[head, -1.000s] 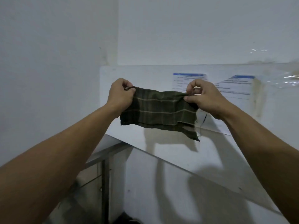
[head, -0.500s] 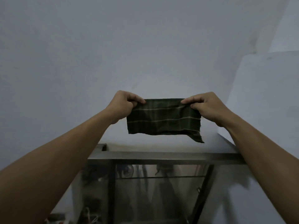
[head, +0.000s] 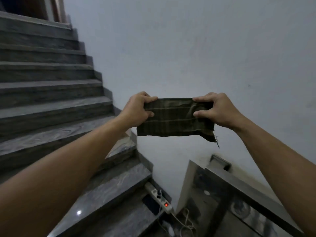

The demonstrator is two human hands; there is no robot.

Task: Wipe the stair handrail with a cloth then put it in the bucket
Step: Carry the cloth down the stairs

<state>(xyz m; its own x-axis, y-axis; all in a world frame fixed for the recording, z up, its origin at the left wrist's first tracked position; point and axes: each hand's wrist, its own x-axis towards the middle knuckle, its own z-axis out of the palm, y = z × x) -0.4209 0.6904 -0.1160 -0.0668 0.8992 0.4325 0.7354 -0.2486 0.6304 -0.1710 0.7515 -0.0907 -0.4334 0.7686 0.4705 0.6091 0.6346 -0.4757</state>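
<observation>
A dark green plaid cloth is stretched flat between both my hands, held up in front of a pale wall. My left hand grips its left edge and my right hand grips its right edge; a frayed corner hangs down at the lower right. A metal rail with a glass panel beneath runs along the lower right, below and apart from the cloth. No bucket is in view.
Grey stone stairs climb away on the left. A white power strip with a red light lies on a lower step beside a dark phone, with loose cables trailing down. The pale wall fills the right.
The view has swung left, from a plain wall and the rail to the staircase. Both hands still hold the cloth stretched between them; the right hand's fingers have spread over its edge.
</observation>
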